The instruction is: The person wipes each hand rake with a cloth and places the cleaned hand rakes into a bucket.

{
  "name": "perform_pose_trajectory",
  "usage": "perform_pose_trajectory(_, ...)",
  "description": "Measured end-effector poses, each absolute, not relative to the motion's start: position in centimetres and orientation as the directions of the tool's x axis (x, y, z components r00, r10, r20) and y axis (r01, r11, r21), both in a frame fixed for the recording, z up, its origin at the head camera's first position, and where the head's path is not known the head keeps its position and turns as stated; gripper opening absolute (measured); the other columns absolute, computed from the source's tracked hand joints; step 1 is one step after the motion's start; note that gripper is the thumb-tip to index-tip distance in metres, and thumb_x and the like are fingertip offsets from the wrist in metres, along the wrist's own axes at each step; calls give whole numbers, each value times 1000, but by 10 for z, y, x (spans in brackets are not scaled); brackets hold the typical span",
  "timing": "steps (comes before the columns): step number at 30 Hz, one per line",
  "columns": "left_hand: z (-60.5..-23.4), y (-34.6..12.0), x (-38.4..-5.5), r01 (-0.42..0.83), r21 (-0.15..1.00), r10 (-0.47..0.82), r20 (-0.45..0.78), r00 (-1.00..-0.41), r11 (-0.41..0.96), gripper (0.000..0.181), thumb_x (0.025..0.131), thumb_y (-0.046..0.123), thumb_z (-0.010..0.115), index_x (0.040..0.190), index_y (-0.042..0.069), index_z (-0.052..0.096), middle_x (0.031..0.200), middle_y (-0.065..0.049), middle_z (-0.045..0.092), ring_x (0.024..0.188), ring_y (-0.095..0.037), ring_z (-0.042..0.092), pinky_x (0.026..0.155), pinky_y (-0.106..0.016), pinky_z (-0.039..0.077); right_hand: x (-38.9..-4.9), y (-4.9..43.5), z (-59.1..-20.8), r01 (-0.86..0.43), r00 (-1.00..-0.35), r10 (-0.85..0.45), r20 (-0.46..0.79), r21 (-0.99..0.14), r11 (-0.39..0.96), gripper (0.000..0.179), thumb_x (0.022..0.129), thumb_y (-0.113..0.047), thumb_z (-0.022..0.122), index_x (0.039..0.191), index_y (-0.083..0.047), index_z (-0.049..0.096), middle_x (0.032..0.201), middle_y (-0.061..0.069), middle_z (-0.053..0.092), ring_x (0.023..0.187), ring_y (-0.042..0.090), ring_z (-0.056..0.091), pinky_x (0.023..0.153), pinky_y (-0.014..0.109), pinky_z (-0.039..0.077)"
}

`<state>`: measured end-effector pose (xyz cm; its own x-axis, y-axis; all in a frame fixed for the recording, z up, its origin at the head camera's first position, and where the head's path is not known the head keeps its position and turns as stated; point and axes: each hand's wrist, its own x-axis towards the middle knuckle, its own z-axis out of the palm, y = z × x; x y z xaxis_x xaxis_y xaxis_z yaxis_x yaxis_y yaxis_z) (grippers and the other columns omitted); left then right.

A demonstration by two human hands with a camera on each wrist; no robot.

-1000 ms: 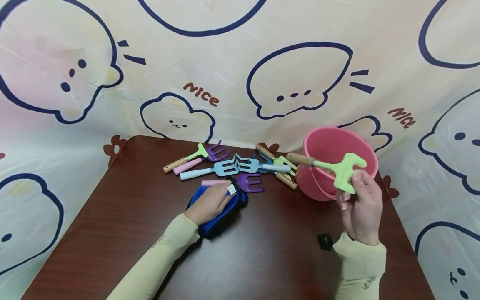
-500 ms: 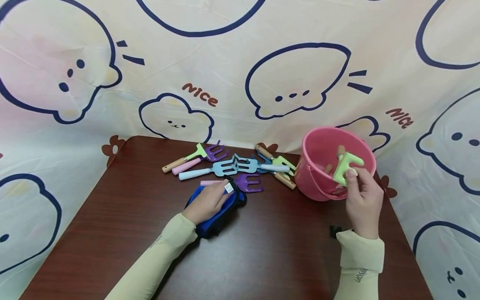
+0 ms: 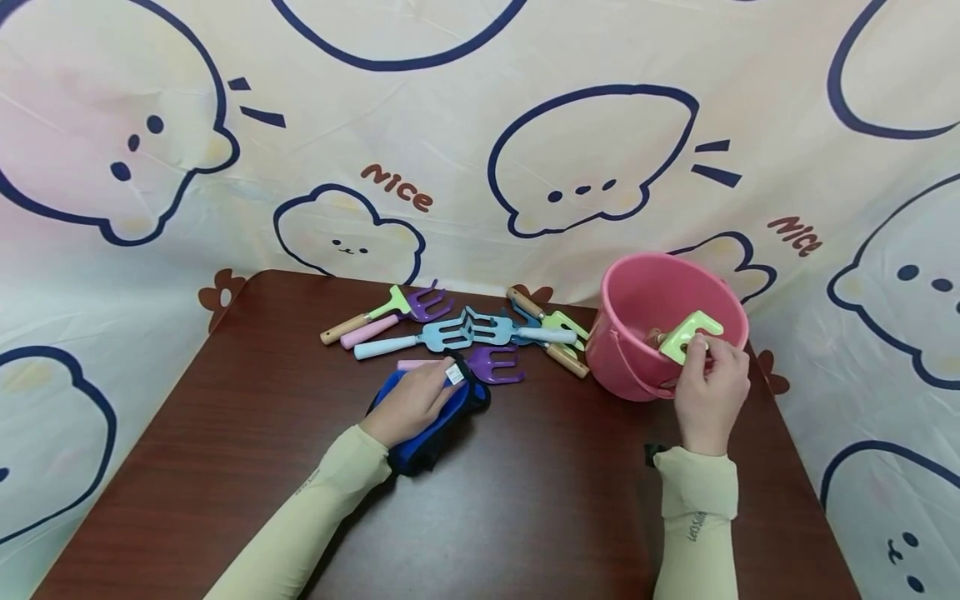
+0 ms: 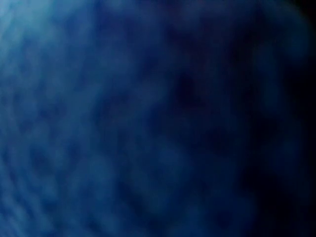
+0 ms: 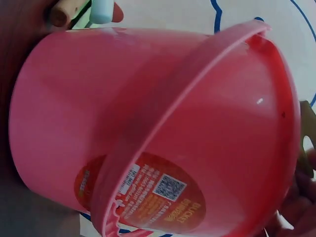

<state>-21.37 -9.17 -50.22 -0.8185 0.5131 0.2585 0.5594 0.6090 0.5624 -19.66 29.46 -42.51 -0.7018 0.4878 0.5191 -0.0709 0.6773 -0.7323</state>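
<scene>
A dark wood-grain table (image 3: 225,433) fills the lower middle of the head view, its far left corner rounded. Behind it and at both sides hangs a pale cloth (image 3: 442,117) printed with navy-outlined cartoon heads (image 3: 82,100), a big pinkish one at upper left. Reddish-brown "Nice" lettering (image 3: 397,188) appears left of upper centre and again at right; brown flowers (image 3: 217,297) dot the table's edges.

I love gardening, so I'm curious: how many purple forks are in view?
2. One purple fork lies at the back left, beside a green tool; the other purple fork lies just beyond the blue pouch. More could be hidden inside the pink bucket.
</scene>
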Motion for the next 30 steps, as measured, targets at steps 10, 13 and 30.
perform_pose_trajectory(10,-500,-89,-216,574,559,513,282,-810,599,28,108,15,54,129,-3,56,118,-21,69,112,-34,68,101,-54,53,-196,295,-426,-58,-669,537,513,-757,651,38,101,-27,59,114,5,74,115,25,69,112,34,52,98,49,40)
perform_pose_trajectory(13,-500,-90,-216,578,555,512,290,-809,599,25,108,15,54,126,-3,56,115,-20,69,110,-33,68,100,-53,54,-196,294,-426,-79,-669,535,516,-765,640,36,100,-26,62,115,4,74,116,26,70,114,36,52,110,50,38)
perform_pose_trajectory(30,-503,-93,-217,586,606,482,349,-804,538,28,109,16,52,130,-2,58,124,-18,68,115,-29,67,100,-50,54,-194,294,-427,-69,-669,550,500,-778,624,52,100,-35,65,135,2,60,126,25,62,117,37,50,102,52,36)
